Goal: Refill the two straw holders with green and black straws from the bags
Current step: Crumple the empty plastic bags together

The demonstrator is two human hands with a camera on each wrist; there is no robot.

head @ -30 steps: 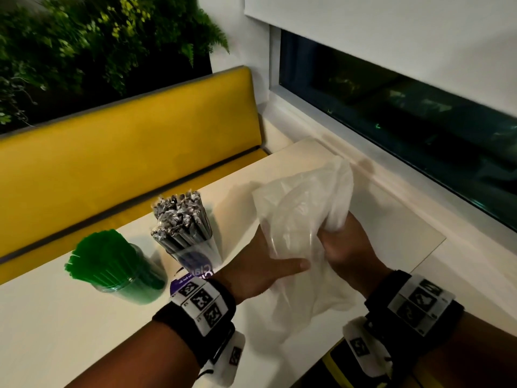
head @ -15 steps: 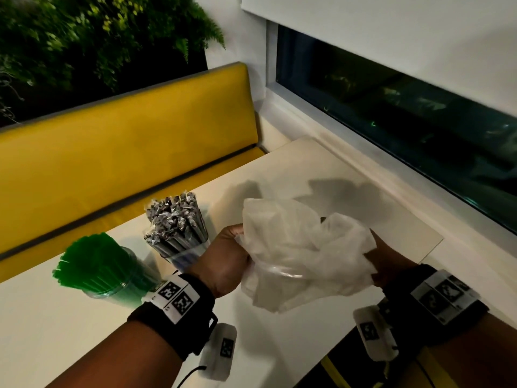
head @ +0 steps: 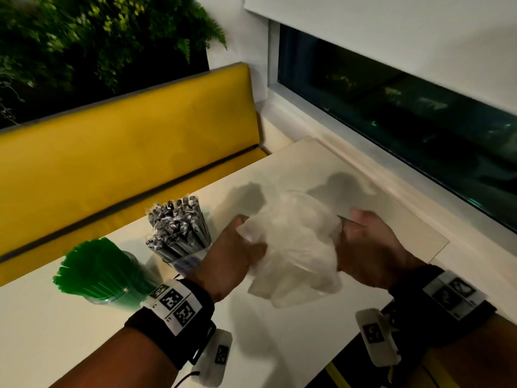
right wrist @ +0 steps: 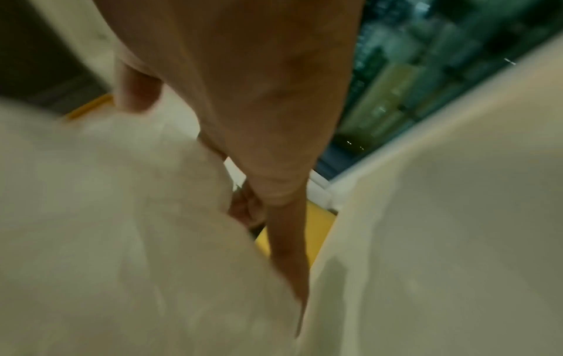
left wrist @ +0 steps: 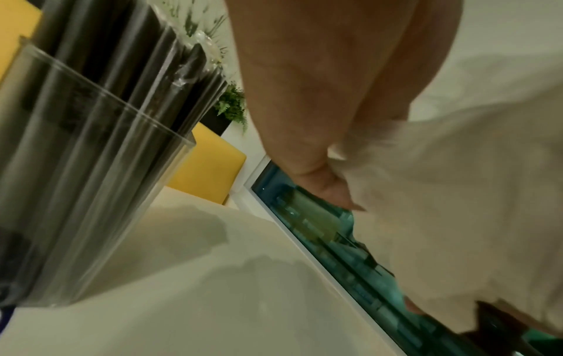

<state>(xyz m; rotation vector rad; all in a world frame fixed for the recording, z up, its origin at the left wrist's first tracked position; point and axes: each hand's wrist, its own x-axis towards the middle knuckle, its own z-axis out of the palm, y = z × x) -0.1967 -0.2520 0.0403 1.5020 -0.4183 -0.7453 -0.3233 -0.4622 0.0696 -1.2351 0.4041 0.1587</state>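
A crumpled, see-through plastic bag (head: 296, 247) hangs just above the white table (head: 279, 345), between my two hands. My left hand (head: 240, 247) grips its left side with curled fingers. My right hand (head: 361, 242) holds the right side, thumb on the front and fingers behind. Nothing shows inside the bag. Left of my left hand stands a clear holder of black wrapped straws (head: 179, 228), and further left a clear holder packed with green straws (head: 95, 270). The left wrist view shows the black-straw holder (left wrist: 91, 168) close by and the bag (left wrist: 457, 192); the right wrist view is blurred, with the bag (right wrist: 121, 240).
A yellow bench (head: 126, 152) runs along the table's far side, with plants (head: 84, 37) behind it. A white sill and dark window (head: 405, 121) border the table on the right. The table edge lies close to my right forearm.
The bag, held up and spread a second ago, is now squeezed into a smaller wad between both hands. My hands have come lower over the table.
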